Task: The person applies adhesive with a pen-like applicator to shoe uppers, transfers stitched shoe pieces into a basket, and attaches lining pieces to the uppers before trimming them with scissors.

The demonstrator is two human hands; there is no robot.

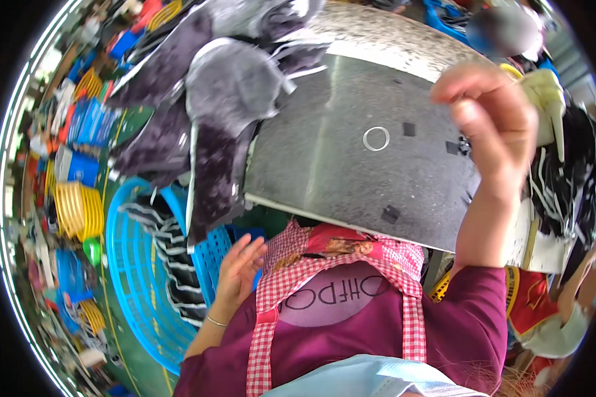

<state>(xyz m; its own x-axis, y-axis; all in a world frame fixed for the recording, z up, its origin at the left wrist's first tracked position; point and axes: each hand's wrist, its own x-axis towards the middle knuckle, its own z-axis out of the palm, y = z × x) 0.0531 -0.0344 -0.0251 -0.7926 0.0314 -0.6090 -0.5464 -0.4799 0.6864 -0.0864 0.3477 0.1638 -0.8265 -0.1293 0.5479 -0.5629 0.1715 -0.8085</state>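
Hanging at the left edge of the grey board (pixel 298 152) in the head view, the dark plush pieces (pixel 215 155) could slide toward the blue basket (pixel 118 245) if their own weight drags them. The left hand (pixel 240 266), loosely spread with nothing visible in it, sits beside the basket, apart from the pieces, so may not catch them. The right hand (pixel 496 126) is raised over the board's right side, fingers curled; blur hides whether it pinches anything.

Lettering (pixel 306 299): large dark capitals, upside down | On: purple shirt (pixel 460 311), across pale rounded chest patch (pixel 341 309)
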